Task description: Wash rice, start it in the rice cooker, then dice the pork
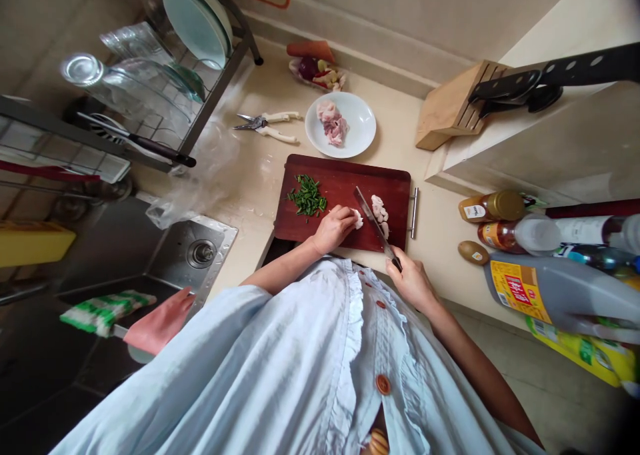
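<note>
A dark red cutting board (pixel 345 175) with a metal handle on its right side lies in front of me. My left hand (pixel 336 230) has its fingers curled over a pale piece of raw meat (pixel 359 220) on the board. Gripped by its black handle in my right hand (pixel 413 280) is a kitchen knife (pixel 373 216). Its blade slants across the board, just right of that piece. Cut pale meat pieces (pixel 379 208) lie beyond the blade. Chopped green vegetable (pixel 309 196) forms a pile on the board's left half.
Behind the board stand a white plate (pixel 361 125) with raw pink meat and white-handled kitchen shears (pixel 270 123). A knife block (pixel 450 108) is at back right. Bottles (pixel 530 288) line the right; a dish rack (pixel 220 95) and sink (pixel 227 232) are left.
</note>
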Demonstrator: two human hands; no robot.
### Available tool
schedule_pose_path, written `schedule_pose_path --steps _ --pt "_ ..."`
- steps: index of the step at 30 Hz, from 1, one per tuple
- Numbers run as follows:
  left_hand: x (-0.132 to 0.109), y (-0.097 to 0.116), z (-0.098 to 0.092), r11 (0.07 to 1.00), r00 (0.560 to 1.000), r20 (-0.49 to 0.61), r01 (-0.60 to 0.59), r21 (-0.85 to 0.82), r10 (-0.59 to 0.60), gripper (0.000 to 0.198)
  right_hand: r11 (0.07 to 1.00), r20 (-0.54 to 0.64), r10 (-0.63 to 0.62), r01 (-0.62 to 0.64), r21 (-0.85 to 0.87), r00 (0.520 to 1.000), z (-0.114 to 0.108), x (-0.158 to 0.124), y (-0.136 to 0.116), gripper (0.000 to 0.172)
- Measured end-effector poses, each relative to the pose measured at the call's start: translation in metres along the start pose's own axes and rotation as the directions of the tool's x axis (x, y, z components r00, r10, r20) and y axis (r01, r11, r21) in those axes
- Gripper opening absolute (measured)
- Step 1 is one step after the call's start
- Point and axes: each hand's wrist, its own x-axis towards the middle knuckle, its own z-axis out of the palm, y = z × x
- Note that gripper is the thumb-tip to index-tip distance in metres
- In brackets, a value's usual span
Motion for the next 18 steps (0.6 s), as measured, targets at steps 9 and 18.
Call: schedule_pose_path --steps 9,18 --pt "-0.001 0.001 0.006 0.999 0.999 0.005 0.032 0.017 -0.032 0.029 0.999 0.039 -0.041 0.043 -0.033 0.998 -0.004 -0.009 0.004 0.043" --pt "-0.002 0.004 0.012 0.995 0.994 0.048 0.096 -0.028 -0.094 0.032 0.994 0.143 0.022 -0.007 -0.105 0.989 -0.006 -0.014 0.006 0.040"
